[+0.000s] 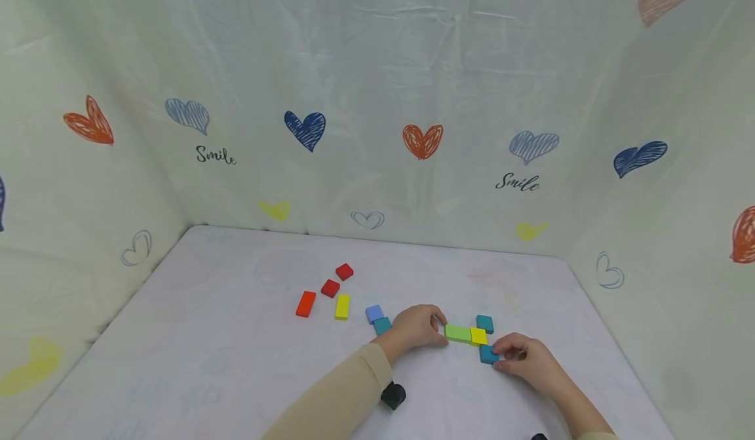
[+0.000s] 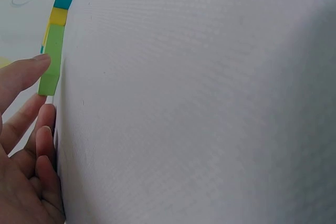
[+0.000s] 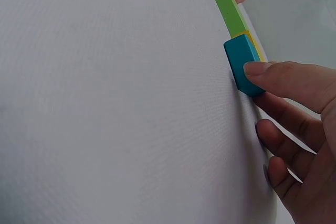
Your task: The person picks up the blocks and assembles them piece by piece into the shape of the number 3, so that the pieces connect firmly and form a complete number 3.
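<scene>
At the middle right of the table, a light green block (image 1: 457, 333) lies end to end with a small yellow block (image 1: 478, 336). My left hand (image 1: 415, 326) holds the green block's left end between thumb and fingers; the left wrist view shows the thumb on its side. A teal block (image 1: 487, 354) sits at the yellow block's near right corner. My right hand (image 1: 531, 361) pinches this teal block, its thumb on the near face in the right wrist view. Another teal block (image 1: 485, 324) lies at the yellow block's far side.
Left of my left hand lie a light blue block (image 1: 374, 313) and a teal block (image 1: 382, 325), partly hidden by the hand. Farther left are a yellow block (image 1: 342, 307), an orange-red block (image 1: 305, 303) and two red blocks (image 1: 330, 288). A heart-printed curtain (image 1: 366, 178) surrounds the table.
</scene>
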A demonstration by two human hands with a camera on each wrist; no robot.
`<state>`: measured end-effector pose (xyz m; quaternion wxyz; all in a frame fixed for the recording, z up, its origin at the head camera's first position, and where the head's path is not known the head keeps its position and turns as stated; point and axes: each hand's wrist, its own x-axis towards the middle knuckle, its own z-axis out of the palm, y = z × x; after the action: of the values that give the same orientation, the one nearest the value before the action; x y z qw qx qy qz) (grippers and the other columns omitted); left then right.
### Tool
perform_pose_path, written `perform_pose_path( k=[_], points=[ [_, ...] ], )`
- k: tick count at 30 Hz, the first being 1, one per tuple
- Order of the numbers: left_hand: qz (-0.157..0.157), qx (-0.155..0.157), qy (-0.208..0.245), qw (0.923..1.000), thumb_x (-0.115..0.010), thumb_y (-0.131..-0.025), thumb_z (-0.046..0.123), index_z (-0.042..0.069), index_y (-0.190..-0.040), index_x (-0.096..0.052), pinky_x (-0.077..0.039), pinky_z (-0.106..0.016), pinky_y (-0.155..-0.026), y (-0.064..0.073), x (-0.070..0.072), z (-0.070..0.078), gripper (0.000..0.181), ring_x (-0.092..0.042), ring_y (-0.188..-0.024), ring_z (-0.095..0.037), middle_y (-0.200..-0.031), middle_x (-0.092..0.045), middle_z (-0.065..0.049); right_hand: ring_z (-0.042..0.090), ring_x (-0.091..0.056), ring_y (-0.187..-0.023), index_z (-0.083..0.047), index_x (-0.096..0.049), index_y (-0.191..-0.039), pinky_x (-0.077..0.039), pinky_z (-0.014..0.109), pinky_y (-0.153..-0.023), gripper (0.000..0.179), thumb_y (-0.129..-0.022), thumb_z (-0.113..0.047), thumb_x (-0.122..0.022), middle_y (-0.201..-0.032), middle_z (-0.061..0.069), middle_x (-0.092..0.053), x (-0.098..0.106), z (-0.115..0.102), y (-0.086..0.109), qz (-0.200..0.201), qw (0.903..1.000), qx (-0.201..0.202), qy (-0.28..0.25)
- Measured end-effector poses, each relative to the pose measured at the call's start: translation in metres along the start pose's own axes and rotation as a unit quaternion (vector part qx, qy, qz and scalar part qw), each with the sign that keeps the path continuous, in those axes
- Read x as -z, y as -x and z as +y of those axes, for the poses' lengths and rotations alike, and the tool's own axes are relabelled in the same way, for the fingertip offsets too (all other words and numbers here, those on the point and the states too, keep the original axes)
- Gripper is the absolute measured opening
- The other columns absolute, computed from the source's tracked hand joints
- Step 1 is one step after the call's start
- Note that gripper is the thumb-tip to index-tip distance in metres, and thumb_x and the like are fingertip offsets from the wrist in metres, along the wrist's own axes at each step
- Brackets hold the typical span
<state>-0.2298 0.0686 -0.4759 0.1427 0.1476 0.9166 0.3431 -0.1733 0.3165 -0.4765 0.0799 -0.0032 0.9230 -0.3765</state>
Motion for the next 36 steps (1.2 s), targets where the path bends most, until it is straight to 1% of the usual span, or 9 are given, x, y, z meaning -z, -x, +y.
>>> perform_pose_path(
  k=[5, 8, 12, 18, 23, 25, 29, 32, 36],
  points=[
    [-0.001, -0.001, 0.002, 1.0, -0.084, -0.076, 0.027, 0.021, -0.099, -0.069, -0.038, -0.024, -0.062, 0.0, 0.0, 0.0, 0.028, -0.047, -0.065, -0.009, -0.072, -0.053, 0.008, 0.018, -0.05, -0.08, -0.011, -0.072, -0.092, -0.044, 0.026, -0.066, 0.021, -0.074, -0.01, -0.084, -0.088, -0.001, -0.062, 0.0, -0.002, 0.001, 0.005, 1.0, 0.001, 0.003],
    [-0.001, 0.004, 0.004, 1.0, -0.084, -0.076, 0.027, 0.022, -0.099, -0.069, -0.038, -0.024, -0.061, 0.0, 0.0, 0.001, 0.029, -0.048, -0.065, -0.009, -0.072, -0.053, 0.009, 0.017, -0.05, -0.08, -0.013, -0.072, -0.091, -0.044, 0.025, -0.066, 0.021, -0.073, -0.009, -0.084, -0.086, -0.001, -0.061, -0.001, -0.003, 0.001, 0.01, 0.9999, -0.013, -0.001],
    [0.001, 0.011, 0.004, 0.9999, -0.084, -0.076, 0.028, 0.022, -0.1, -0.069, -0.038, -0.024, -0.061, -0.001, 0.0, 0.001, 0.029, -0.048, -0.064, -0.009, -0.072, -0.053, 0.009, 0.018, -0.05, -0.081, -0.013, -0.072, -0.091, -0.044, 0.026, -0.066, 0.022, -0.073, -0.008, -0.084, -0.086, -0.001, -0.06, -0.002, -0.002, 0.001, 0.012, 0.9998, -0.018, -0.001],
    [0.009, 0.006, 0.011, 0.9999, -0.084, -0.077, 0.026, 0.021, -0.101, -0.069, -0.039, -0.024, -0.062, 0.002, -0.001, -0.001, 0.029, -0.048, -0.065, -0.009, -0.072, -0.053, 0.008, 0.019, -0.05, -0.081, -0.012, -0.072, -0.096, -0.044, 0.027, -0.066, 0.026, -0.073, -0.009, -0.084, -0.086, 0.001, -0.059, -0.001, -0.003, 0.001, 0.012, 0.9997, -0.021, -0.005],
    [0.017, 0.008, 0.035, 0.9992, -0.084, -0.077, 0.023, 0.019, -0.107, -0.067, -0.041, -0.024, -0.061, 0.006, -0.001, -0.002, 0.034, -0.048, -0.065, -0.01, -0.073, -0.053, 0.008, 0.019, -0.051, -0.08, -0.009, -0.071, -0.104, -0.046, 0.029, -0.066, 0.032, -0.074, -0.01, -0.083, -0.087, 0.002, -0.059, 0.002, -0.007, 0.0, 0.017, 0.9995, -0.026, 0.001],
    [0.02, 0.003, 0.05, 0.9986, -0.084, -0.077, 0.022, 0.018, -0.108, -0.066, -0.041, -0.025, -0.062, 0.007, 0.001, -0.002, 0.036, -0.048, -0.066, -0.01, -0.074, -0.053, 0.008, 0.019, -0.052, -0.081, -0.009, -0.071, -0.105, -0.047, 0.03, -0.067, 0.032, -0.076, -0.01, -0.082, -0.088, 0.003, -0.06, 0.004, -0.01, 0.0, 0.022, 0.9994, -0.025, 0.007],
    [0.015, -0.011, 0.08, 0.9966, -0.084, -0.077, 0.018, 0.017, -0.108, -0.066, -0.044, -0.025, -0.065, 0.01, 0.005, -0.002, 0.035, -0.05, -0.068, -0.011, -0.075, -0.055, 0.008, 0.02, -0.053, -0.085, -0.008, -0.07, -0.108, -0.048, 0.033, -0.071, 0.031, -0.079, -0.01, -0.079, -0.094, 0.004, -0.063, 0.01, -0.02, -0.001, 0.023, 0.9996, 0.001, 0.016],
    [0.01, -0.02, 0.1, 0.9948, -0.083, -0.078, 0.016, 0.016, -0.107, -0.066, -0.046, -0.026, -0.068, 0.013, 0.012, -0.001, 0.035, -0.052, -0.071, -0.011, -0.078, -0.057, 0.008, 0.02, -0.054, -0.089, -0.006, -0.069, -0.11, -0.047, 0.034, -0.074, 0.03, -0.081, -0.011, -0.078, -0.101, 0.005, -0.064, 0.013, -0.028, -0.002, 0.019, 0.9993, 0.029, 0.012],
    [0.007, -0.029, 0.106, 0.9939, -0.082, -0.079, 0.016, 0.016, -0.109, -0.066, -0.047, -0.026, -0.068, 0.017, 0.025, -0.003, 0.034, -0.053, -0.074, -0.01, -0.083, -0.059, 0.008, 0.02, -0.054, -0.088, -0.006, -0.068, -0.111, -0.047, 0.034, -0.073, 0.03, -0.082, -0.012, -0.077, -0.102, 0.006, -0.064, 0.011, -0.041, -0.007, 0.01, 0.9988, 0.047, -0.006]
  ],
)
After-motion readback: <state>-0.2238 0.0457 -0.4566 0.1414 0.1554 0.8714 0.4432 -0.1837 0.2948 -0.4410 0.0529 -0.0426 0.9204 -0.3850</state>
